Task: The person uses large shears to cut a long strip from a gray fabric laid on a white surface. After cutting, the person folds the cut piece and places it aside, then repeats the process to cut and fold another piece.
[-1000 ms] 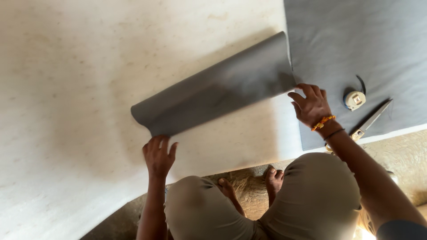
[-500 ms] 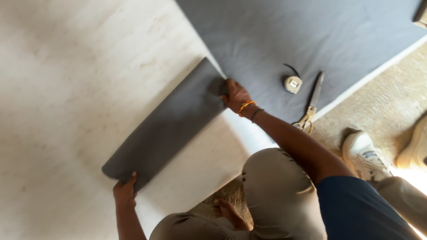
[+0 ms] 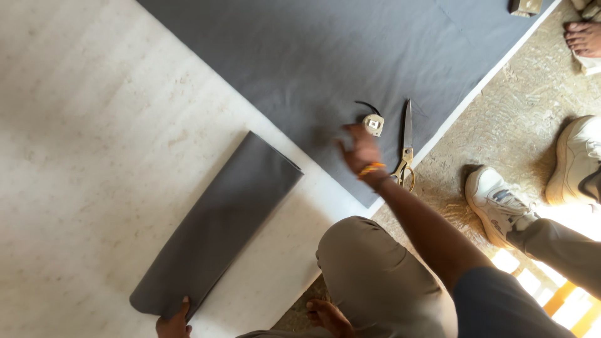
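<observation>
A rolled piece of grey fabric [image 3: 219, 225] lies diagonally on a white padded sheet [image 3: 94, 125]. My left hand [image 3: 173, 325] rests on the roll's near end at the bottom edge of view. My right hand [image 3: 360, 149], blurred and with orange bangles at the wrist, hovers with fingers apart over a large flat grey cloth [image 3: 325, 56], just below a small tape measure [image 3: 374, 123] and left of a pair of scissors [image 3: 405, 147]. It holds nothing.
I am crouched with my knee [image 3: 369, 263] at the sheet's edge. Another person's white shoes [image 3: 501, 200] stand on the rough floor to the right; a bare foot [image 3: 583, 36] shows top right. A small object [image 3: 524, 6] sits at the cloth's far edge.
My right hand let go of the roll's far end and moved right toward the tape measure. The roll now lies flat and my left hand stays at its near end.
</observation>
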